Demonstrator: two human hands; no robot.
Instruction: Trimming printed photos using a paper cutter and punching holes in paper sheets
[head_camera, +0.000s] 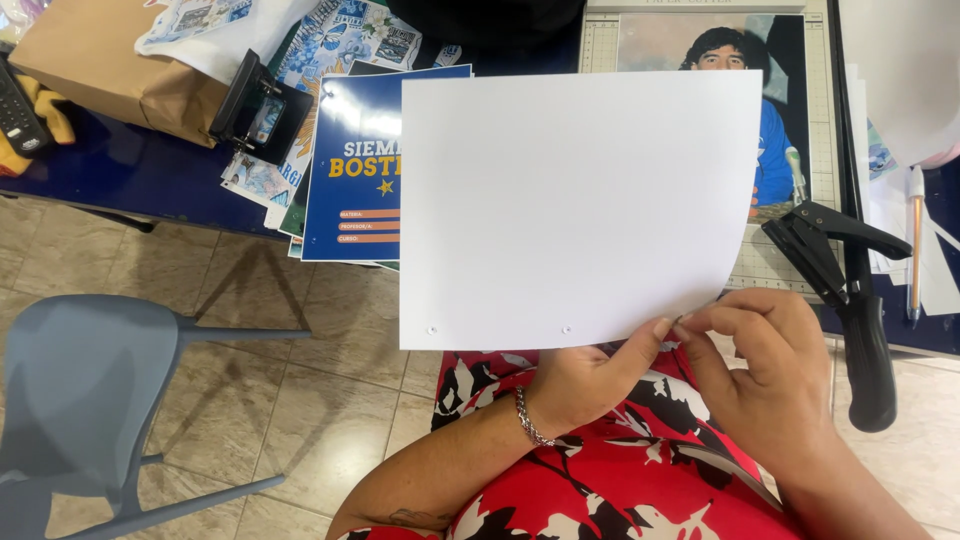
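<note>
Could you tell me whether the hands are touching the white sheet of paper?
Touching. The head view shows the fingertips of the left hand and the right hand pinching the lower right corner of the white sheet of paper, with no gap.

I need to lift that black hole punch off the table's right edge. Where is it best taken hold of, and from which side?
Judging by its pose, grip the hole punch by its long black handle, which overhangs the table edge toward the person, so come from below the edge. The open jaws point up-left, and the right hand is nearest.
</note>
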